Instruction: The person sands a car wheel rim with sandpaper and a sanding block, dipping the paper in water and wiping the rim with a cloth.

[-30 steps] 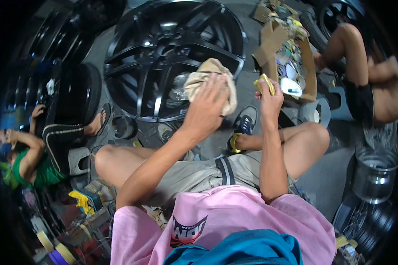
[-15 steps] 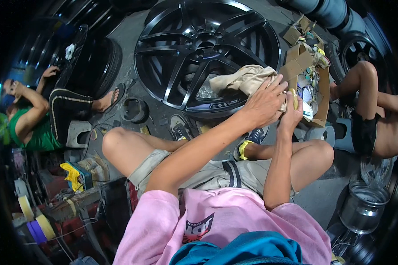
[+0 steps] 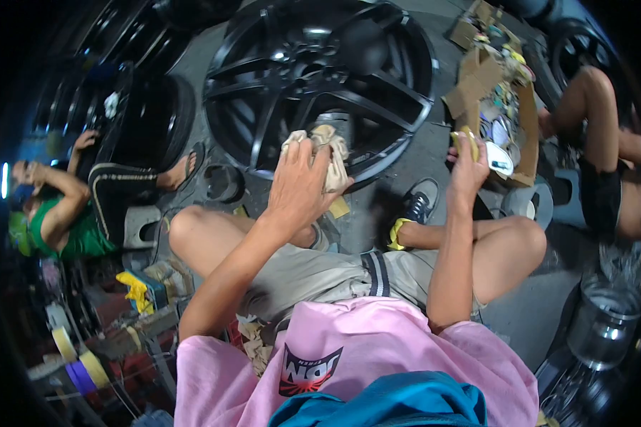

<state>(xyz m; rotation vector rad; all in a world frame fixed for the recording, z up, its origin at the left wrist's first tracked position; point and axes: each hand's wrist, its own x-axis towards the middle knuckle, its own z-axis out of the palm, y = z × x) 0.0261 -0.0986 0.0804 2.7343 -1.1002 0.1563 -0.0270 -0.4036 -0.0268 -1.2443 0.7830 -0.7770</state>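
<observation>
A large black spoked wheel rim (image 3: 310, 67) lies on the floor in front of my feet. My left hand (image 3: 299, 181) grips a crumpled beige cloth (image 3: 337, 160) over the rim's near edge, with fingers bent into the folds. To the right, my right hand (image 3: 470, 167) is raised and holds a small yellow pad (image 3: 466, 144) between thumb and fingers. It is beside an open cardboard box (image 3: 527, 135) filled with small items. A white oval piece (image 3: 498, 158) lies at the near end of that box.
On the left sits a person in a green top (image 3: 71, 224), one sandalled foot by a tire. Another person's bent leg (image 3: 598, 121) is at the right. A silver metal rim (image 3: 605, 327) stands at lower right. Tape rolls (image 3: 85, 370) hang at lower left.
My left hand has moved left with the cloth, away from my right hand, and is now over the rim's near edge. My right hand still holds the yellow pad. The view has shifted slightly.
</observation>
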